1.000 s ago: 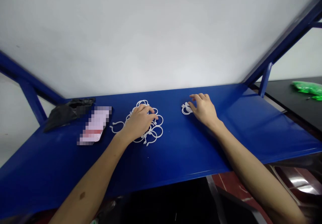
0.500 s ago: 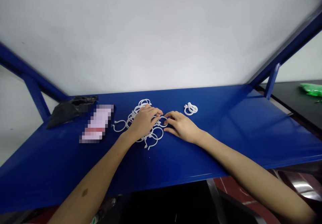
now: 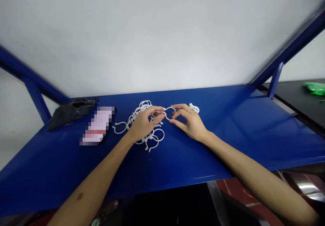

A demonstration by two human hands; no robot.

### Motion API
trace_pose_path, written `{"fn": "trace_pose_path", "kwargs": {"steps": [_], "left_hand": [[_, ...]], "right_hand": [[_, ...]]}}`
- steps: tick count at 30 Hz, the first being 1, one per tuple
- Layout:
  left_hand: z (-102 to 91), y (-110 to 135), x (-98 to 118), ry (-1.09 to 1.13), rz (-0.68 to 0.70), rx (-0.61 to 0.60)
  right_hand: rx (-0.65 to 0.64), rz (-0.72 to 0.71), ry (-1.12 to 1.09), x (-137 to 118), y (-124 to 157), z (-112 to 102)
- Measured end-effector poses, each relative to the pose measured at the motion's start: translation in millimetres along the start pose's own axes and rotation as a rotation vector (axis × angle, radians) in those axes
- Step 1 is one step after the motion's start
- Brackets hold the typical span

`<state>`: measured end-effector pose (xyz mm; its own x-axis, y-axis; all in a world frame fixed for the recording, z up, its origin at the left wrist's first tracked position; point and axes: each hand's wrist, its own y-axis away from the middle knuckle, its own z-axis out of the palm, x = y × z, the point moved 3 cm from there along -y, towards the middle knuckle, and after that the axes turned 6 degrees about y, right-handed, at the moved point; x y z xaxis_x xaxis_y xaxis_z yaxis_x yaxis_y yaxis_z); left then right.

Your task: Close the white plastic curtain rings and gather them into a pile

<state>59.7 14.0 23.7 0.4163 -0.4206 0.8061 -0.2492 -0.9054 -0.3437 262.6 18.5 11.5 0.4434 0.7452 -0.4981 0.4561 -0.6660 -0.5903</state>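
A white plastic curtain ring [image 3: 169, 108] is held between both hands, raised a little above the table. My left hand [image 3: 146, 121] pinches its left side, where the ends of the ring meet, between thumb and fingers. On its right side, the fingers and thumb of my right hand [image 3: 190, 121] grip the curve. Beneath and around my left hand lies a loose pile of white curtain rings [image 3: 159, 135], some with open ends, partly hidden by that hand. Behind my right hand sits a small group of rings [image 3: 195, 108], partly covered by it.
The blue table [image 3: 193, 158] stands against a white wall [image 3: 162, 43]. At the left lie a blurred pink-and-white phone-like object [image 3: 99, 126] and a black plastic bag [image 3: 72, 112]. A green bag [image 3: 316, 88] rests on a dark surface at the far right.
Both hands have lifted one ring off the right edge of the pile and moved it slightly up and away. My right hand now partly covers the small group of rings.
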Motion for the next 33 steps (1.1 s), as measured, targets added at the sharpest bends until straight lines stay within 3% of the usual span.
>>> {"fn": "trace_pose_path", "kwargs": {"steps": [4, 8, 15, 21, 24, 26, 30, 33], "left_hand": [[9.7, 3.0, -3.6, 0.221, -0.118, -0.013], [12.1, 5.6, -6.6, 0.335, -0.137, 0.078], [13.4, 11.5, 12.5, 0.226, -0.096, 0.24], [20.6, 19.7, 19.3, 0.068, 0.029, 0.255], [18.2, 15.7, 15.6, -0.035, 0.085, 0.21], [12.7, 9.9, 10.2, -0.099, 0.113, 0.165], [-0.1, 1.9, 1.3, -0.34, 0.209, 0.042], [-0.3, 3.7, -1.8, -0.536, 0.223, -0.132]], "right_hand": [[0.001, 0.04, -0.077, -0.4, 3.9, 5.2], [-0.011, 0.109, -0.139, -7.8, 6.0, 6.9], [0.03, 0.088, -0.113, -23.0, 6.7, 7.0], [-0.075, -0.036, -0.042, -25.4, 13.4, 5.4], [-0.074, -0.089, 0.022, -22.1, 9.8, 3.4], [-0.008, -0.084, 0.095, -17.9, 3.1, -2.2], [0.173, 0.055, 0.347, 2.6, -7.6, -25.6], [0.172, 0.176, 0.576, 30.3, -6.0, -44.2]]}}
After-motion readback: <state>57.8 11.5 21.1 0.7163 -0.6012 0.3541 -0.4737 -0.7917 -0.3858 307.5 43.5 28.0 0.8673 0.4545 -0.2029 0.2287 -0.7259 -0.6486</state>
